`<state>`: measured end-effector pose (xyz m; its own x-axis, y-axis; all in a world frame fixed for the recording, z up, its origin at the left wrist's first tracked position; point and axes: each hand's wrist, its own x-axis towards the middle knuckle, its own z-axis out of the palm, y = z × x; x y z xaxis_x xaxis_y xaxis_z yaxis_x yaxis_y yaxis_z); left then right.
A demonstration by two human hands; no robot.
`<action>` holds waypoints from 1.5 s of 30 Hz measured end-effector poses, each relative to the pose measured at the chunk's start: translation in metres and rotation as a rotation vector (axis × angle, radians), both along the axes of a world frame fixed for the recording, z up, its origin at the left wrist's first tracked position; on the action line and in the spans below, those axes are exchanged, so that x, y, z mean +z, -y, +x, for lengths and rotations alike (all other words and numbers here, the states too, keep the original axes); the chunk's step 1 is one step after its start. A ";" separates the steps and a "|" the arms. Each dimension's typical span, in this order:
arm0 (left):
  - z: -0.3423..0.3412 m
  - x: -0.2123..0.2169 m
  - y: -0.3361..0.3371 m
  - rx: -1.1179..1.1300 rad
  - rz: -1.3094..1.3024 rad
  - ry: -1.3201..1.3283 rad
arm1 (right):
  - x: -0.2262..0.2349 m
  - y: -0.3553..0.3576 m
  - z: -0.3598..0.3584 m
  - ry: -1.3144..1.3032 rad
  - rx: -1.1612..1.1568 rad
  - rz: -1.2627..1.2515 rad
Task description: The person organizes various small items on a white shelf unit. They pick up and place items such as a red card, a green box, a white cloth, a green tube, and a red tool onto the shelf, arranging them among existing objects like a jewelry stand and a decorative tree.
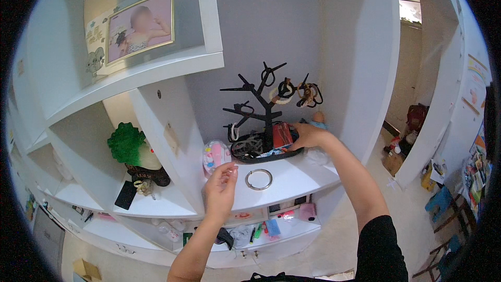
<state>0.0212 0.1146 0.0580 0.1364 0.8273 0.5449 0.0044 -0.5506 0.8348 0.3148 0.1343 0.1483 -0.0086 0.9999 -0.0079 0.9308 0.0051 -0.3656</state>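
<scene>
A black tree-shaped jewelry stand [269,109] stands on the white shelf, with hair ties and bracelets [309,95] hanging from its branches. Its tray base [250,157] holds a red packet [282,134] and other small items. My right hand [309,137] is at the tray's right end, beside the red packet, with thumb and fingers apart; its fingertips are partly hidden. In front of the tray lies a metal bangle [259,179], flat on the shelf. Left of the bangle, my left hand [221,190] is raised at the shelf's front edge, fingers loosely bent, nothing seen in it.
A pink and white oval case [216,155] sits left of the tray. Beyond the upright divider are a green-topped ornament [128,143] and a black flat box [125,195]. A framed photo [140,28] stands higher up. Pens and small goods [258,231] fill the shelf below.
</scene>
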 end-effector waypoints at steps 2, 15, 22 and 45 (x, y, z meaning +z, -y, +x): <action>0.000 0.000 0.000 -0.005 0.002 0.003 | 0.004 0.001 -0.002 -0.017 0.000 -0.022; -0.001 0.004 0.003 -0.008 -0.027 -0.009 | 0.008 -0.005 0.007 0.563 -0.096 0.144; -0.003 0.004 0.001 -0.022 -0.075 0.002 | 0.013 -0.002 -0.015 0.717 -0.102 0.035; 0.001 0.004 -0.002 -0.031 -0.078 0.032 | -0.001 0.006 0.012 0.312 -0.061 0.129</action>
